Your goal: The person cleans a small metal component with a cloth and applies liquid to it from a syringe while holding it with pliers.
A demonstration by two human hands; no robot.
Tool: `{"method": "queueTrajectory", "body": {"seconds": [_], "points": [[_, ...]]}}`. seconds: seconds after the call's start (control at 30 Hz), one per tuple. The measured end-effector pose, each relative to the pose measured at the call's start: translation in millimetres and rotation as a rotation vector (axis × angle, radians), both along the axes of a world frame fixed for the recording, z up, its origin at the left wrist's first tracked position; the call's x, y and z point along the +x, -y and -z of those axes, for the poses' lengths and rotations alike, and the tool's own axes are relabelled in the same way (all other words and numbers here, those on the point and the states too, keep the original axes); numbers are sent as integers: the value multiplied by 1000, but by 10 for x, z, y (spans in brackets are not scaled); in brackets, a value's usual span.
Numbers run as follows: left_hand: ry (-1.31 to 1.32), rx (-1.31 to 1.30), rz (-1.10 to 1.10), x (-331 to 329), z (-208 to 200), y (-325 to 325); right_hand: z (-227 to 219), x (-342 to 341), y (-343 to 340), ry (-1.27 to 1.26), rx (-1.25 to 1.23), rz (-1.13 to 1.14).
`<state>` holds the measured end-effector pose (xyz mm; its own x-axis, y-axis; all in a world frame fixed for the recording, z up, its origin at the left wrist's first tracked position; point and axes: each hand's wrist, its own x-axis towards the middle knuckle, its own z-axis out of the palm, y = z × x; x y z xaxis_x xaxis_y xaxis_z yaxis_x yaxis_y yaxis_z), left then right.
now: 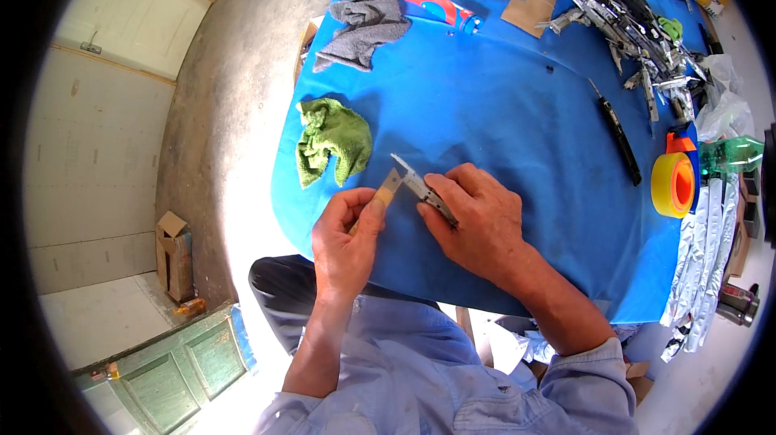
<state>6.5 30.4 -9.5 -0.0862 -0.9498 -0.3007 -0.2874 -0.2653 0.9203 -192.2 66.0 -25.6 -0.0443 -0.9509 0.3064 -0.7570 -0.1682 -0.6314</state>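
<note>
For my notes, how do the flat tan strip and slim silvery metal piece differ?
The flat tan strip in your left hand slants up rightward; the slim silvery metal piece in your right hand slants up leftward. The strip is mostly tan; the metal piece, silver with dark patches. Both are hand-held.

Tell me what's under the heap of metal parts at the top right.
Brown cardboard sticks out from under the left side of the heap, onto blue cloth; what lies beneath the heap's middle is covered.
</note>
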Motion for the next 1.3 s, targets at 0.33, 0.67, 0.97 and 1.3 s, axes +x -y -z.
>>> {"method": "queueTrajectory", "body": {"seconds": [0.33,0.67,0.97,1.3], "points": [[628,-793,207,45,-73,120,-16,24,-4,180,-208,-46],[-143,-282,177,40,-224,149,-33,-3,-48,157,-213,-159],[-108,-187,63,-133,-332,-56,-66,-21,-41,60,-446,-76],[-132,-63,7,-183,-395,-68,-48,3,-24,266,-429,-118]]}}
